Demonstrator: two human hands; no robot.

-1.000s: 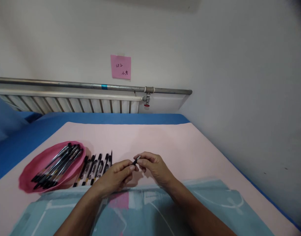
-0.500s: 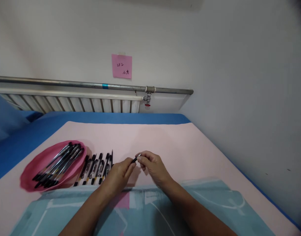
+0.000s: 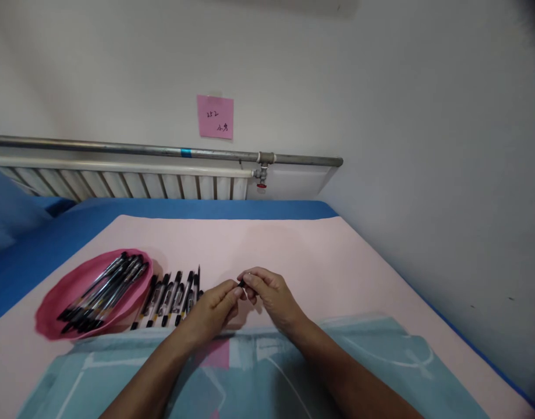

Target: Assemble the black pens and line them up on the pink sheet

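Observation:
My left hand [image 3: 215, 304] and my right hand [image 3: 269, 293] meet above the pink surface, fingertips almost touching. Between them shows a short black part of a pen [image 3: 241, 284]; the rest of it is covered by my fingers. Both hands are closed in a pinch on it, the left at its lower end and the right at its upper end. Left of my left hand lies a row of pens and pen parts [image 3: 166, 302], clear-barrelled with black ends. Beyond that row, a pink oval basket [image 3: 46, 317] holds a pile of pens [image 3: 105, 291].
A pink sheet [image 3: 319, 267] covers the surface over blue cloth [image 3: 215, 208]. Teal patterned fabric [image 3: 381, 349] lies along the near edge, under my forearms. A radiator [image 3: 153, 183], a metal pipe [image 3: 131, 148] and a red-handled valve [image 3: 261, 185] line the back wall.
My hands have drawn closer together on the pen. Less of its black part shows, and the shiny tip seen before is covered by my right fingers.

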